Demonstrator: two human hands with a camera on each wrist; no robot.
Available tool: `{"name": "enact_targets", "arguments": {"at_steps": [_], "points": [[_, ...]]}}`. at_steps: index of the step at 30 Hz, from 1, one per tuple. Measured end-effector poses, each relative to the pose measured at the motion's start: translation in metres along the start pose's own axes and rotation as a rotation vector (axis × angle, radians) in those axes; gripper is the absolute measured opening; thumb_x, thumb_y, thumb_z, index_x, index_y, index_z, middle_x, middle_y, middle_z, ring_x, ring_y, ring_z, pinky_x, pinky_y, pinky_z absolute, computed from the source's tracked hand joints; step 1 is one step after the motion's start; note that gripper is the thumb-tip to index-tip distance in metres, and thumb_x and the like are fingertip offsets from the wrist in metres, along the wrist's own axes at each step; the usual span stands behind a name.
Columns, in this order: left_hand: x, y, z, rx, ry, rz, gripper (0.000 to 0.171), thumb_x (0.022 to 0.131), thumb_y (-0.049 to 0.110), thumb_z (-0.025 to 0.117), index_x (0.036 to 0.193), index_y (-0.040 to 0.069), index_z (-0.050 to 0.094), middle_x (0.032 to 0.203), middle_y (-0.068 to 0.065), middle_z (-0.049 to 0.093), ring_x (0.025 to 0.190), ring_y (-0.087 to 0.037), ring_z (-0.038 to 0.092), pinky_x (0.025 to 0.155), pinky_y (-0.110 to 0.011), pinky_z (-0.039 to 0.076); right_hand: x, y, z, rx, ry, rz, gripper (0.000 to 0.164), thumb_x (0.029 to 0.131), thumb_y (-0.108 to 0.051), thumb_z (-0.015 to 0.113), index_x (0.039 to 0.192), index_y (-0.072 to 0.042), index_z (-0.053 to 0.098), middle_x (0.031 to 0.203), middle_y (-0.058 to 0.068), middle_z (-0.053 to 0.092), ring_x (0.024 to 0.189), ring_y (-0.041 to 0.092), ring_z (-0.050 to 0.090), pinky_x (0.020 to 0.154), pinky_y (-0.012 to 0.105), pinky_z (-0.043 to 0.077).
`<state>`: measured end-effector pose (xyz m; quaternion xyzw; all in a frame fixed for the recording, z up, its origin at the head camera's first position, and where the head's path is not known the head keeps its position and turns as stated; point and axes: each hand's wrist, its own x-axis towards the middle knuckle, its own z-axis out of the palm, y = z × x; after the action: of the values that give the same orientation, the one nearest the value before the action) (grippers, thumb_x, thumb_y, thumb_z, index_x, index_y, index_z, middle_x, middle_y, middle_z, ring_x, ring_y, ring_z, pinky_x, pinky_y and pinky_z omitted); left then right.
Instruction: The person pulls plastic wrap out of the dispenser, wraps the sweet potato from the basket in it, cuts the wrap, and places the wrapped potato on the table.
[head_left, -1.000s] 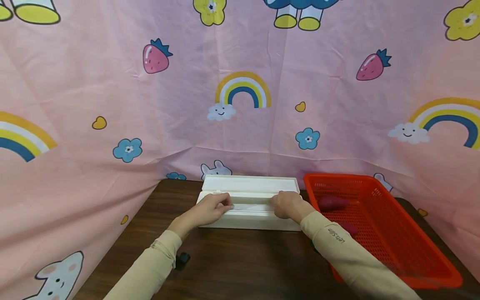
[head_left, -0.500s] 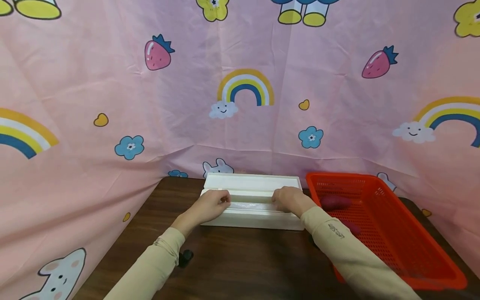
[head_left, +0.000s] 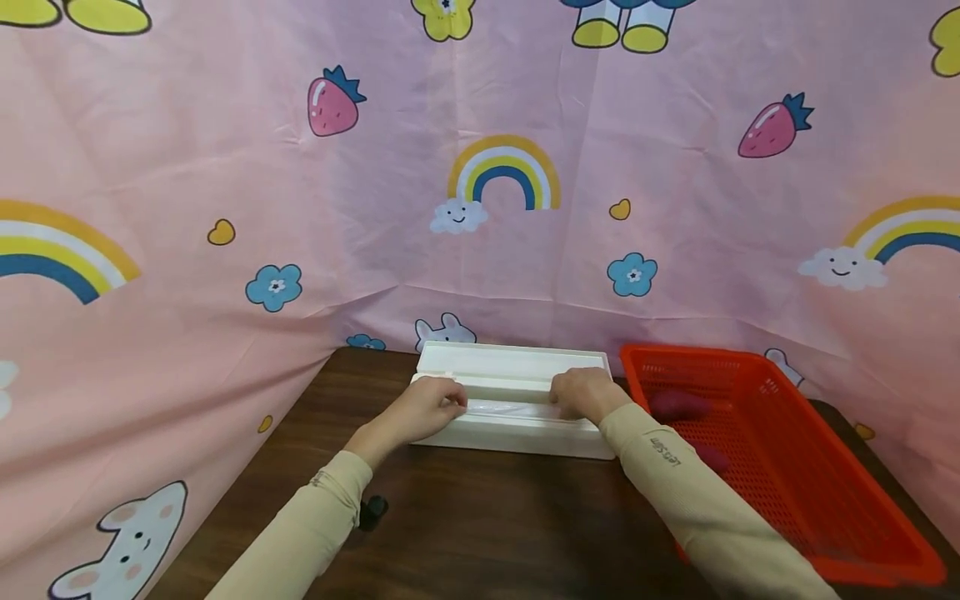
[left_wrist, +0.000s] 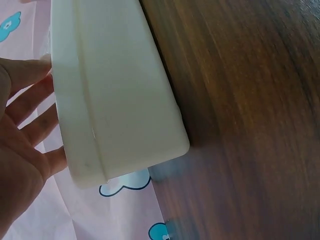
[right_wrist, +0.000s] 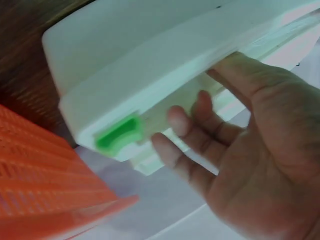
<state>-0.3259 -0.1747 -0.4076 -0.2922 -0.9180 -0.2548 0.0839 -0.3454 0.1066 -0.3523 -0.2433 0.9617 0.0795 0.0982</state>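
A long white cling film dispenser [head_left: 517, 437] lies across the table, its lid [head_left: 510, 360] tipped back. A strip of clear cling film [head_left: 513, 408] shows in its opening between the two hands. At the left end, my left hand [head_left: 431, 406] pinches the film's edge with thumb and forefinger; in the left wrist view the box's front wall partly hides these fingertips. My right hand [head_left: 588, 393] reaches into the right end of the opening, thumb and forefinger pinching the film with their tips hidden by the rim. Its other fingers [right_wrist: 185, 125] are bent loosely. A green piece [right_wrist: 120, 136] sits at the box's end.
Right of the dispenser stands a red plastic basket [head_left: 795, 492] holding purple-red sweet-potato-like items [head_left: 678, 406]. A small black object [head_left: 372, 511] lies on the brown wooden table [head_left: 487, 525] beside the left forearm. A pink patterned cloth [head_left: 390, 250] hangs close behind.
The head view has shifted slightly, so everything sits a little further right. Both hands stay at the dispenser's opening, their fingers moving only slightly along the film.
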Motion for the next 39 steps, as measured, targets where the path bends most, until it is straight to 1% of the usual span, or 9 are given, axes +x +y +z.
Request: {"name": "enact_targets", "arguments": {"at_steps": [4, 9, 14, 16, 17, 23, 29, 33, 39], "points": [[0.004, 0.001, 0.000, 0.014, 0.013, -0.013, 0.007, 0.090, 0.010, 0.074, 0.086, 0.015, 0.075, 0.083, 0.005, 0.073, 0.082, -0.011, 0.065, 0.076, -0.032, 0.053, 0.001, 0.009, 0.002, 0.069, 0.026, -0.015, 0.008, 0.086, -0.013, 0.074, 0.094, -0.013, 0.076, 0.093, 0.006, 0.073, 0.081, 0.020, 0.057, 0.079, 0.039, 0.054], [0.008, 0.000, -0.001, 0.026, 0.027, -0.027, 0.007, 0.091, 0.010, 0.072, 0.085, 0.014, 0.075, 0.081, 0.004, 0.072, 0.075, -0.010, 0.059, 0.072, -0.030, 0.051, 0.001, 0.018, 0.000, 0.180, 0.018, -0.008, 0.009, 0.088, -0.015, 0.070, 0.091, -0.014, 0.079, 0.086, 0.000, 0.070, 0.081, 0.018, 0.058, 0.077, 0.034, 0.052], [0.008, -0.003, 0.003, 0.011, 0.037, -0.056, 0.007, 0.092, 0.010, 0.072, 0.086, 0.014, 0.075, 0.078, 0.005, 0.069, 0.071, -0.009, 0.055, 0.069, -0.028, 0.048, 0.006, 0.023, 0.009, 0.223, 0.061, -0.071, 0.020, 0.093, -0.009, 0.063, 0.077, -0.012, 0.075, 0.064, -0.003, 0.044, 0.067, 0.015, 0.044, 0.061, 0.026, 0.037], [0.008, -0.003, 0.005, 0.008, 0.038, -0.051, 0.007, 0.092, 0.010, 0.072, 0.086, 0.013, 0.075, 0.079, 0.006, 0.070, 0.071, -0.008, 0.056, 0.068, -0.028, 0.048, 0.008, 0.026, 0.015, 0.224, 0.107, -0.129, 0.028, 0.092, -0.006, 0.063, 0.065, -0.012, 0.065, 0.060, -0.005, 0.034, 0.062, 0.013, 0.037, 0.057, 0.025, 0.030], [0.008, -0.003, 0.006, 0.009, 0.038, -0.048, 0.007, 0.092, 0.011, 0.072, 0.087, 0.014, 0.075, 0.079, 0.006, 0.070, 0.071, -0.008, 0.056, 0.069, -0.028, 0.048, 0.009, 0.027, 0.017, 0.222, 0.132, -0.158, 0.028, 0.092, -0.005, 0.064, 0.065, -0.012, 0.064, 0.060, -0.005, 0.036, 0.062, 0.012, 0.037, 0.058, 0.025, 0.031], [0.010, -0.003, 0.005, 0.037, 0.046, -0.034, 0.007, 0.093, 0.012, 0.072, 0.088, 0.014, 0.076, 0.079, 0.006, 0.071, 0.071, -0.007, 0.057, 0.069, -0.028, 0.049, 0.011, 0.023, 0.019, 0.115, 0.229, -0.233, 0.018, 0.090, -0.002, 0.065, 0.077, -0.013, 0.071, 0.070, -0.002, 0.061, 0.066, 0.015, 0.047, 0.065, 0.028, 0.044], [0.010, -0.001, 0.002, 0.044, 0.055, -0.031, 0.007, 0.093, 0.011, 0.072, 0.087, 0.013, 0.075, 0.080, 0.005, 0.071, 0.073, -0.008, 0.058, 0.070, -0.029, 0.049, 0.009, 0.013, 0.020, -0.106, 0.222, -0.211, 0.011, 0.091, -0.004, 0.059, 0.081, -0.006, 0.062, 0.073, 0.010, 0.066, 0.063, 0.023, 0.057, 0.068, 0.040, 0.054], [0.008, 0.002, 0.001, 0.056, 0.040, -0.049, 0.008, 0.093, 0.011, 0.071, 0.087, 0.012, 0.075, 0.080, 0.004, 0.070, 0.074, -0.011, 0.058, 0.072, -0.031, 0.050, 0.005, 0.013, 0.021, -0.095, 0.177, -0.169, 0.008, 0.095, -0.008, 0.055, 0.090, -0.003, 0.057, 0.076, 0.011, 0.063, 0.067, 0.026, 0.060, 0.074, 0.045, 0.057], [0.010, 0.006, 0.003, 0.078, 0.060, -0.053, 0.011, 0.094, 0.009, 0.070, 0.084, 0.013, 0.070, 0.075, 0.004, 0.066, 0.070, -0.012, 0.055, 0.067, -0.030, 0.047, -0.007, 0.023, 0.015, 0.007, 0.195, -0.179, 0.008, 0.096, -0.010, 0.052, 0.091, -0.004, 0.052, 0.073, 0.006, 0.054, 0.063, 0.022, 0.053, 0.069, 0.039, 0.054]]}}
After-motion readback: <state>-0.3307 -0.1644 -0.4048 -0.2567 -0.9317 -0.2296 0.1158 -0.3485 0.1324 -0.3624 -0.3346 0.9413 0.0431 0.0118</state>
